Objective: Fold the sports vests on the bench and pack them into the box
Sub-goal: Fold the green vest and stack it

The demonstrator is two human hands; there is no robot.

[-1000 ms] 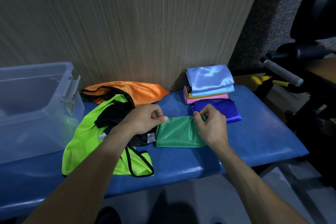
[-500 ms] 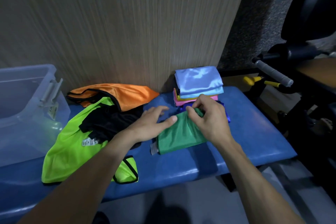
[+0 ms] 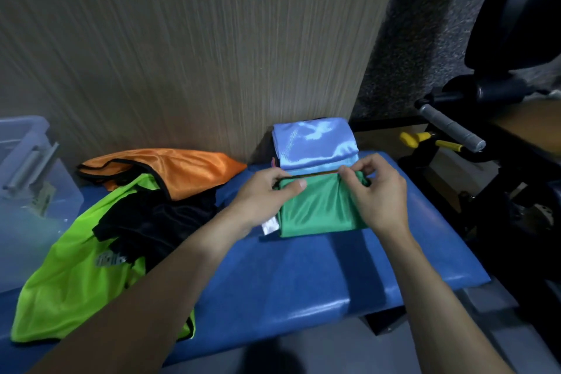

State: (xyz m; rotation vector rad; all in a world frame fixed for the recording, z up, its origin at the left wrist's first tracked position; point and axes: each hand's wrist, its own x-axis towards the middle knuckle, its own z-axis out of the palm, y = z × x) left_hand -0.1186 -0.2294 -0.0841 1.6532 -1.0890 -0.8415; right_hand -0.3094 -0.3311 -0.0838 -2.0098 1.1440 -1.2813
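A folded green vest (image 3: 318, 209) lies on the blue bench (image 3: 303, 276), just in front of a stack of folded vests topped by a light blue one (image 3: 314, 143). My left hand (image 3: 267, 197) pinches the green vest's far left corner. At its far right edge my right hand (image 3: 376, 188) grips the fabric with curled fingers. Unfolded vests lie to the left: an orange one (image 3: 170, 167), a black one (image 3: 151, 222) and a lime green one (image 3: 76, 282). The clear plastic box (image 3: 27, 191) stands at the bench's left end.
A wood-grain wall panel (image 3: 197, 48) rises directly behind the bench. To the right stands black gym equipment with a grey handle (image 3: 449, 127) and yellow-handled parts (image 3: 425, 140). The bench's front edge runs across the lower view.
The green vest has moved back and right, up against the folded stack. Both hands now hold its far edge; the left hand, lying flat on it before, pinches the corner.
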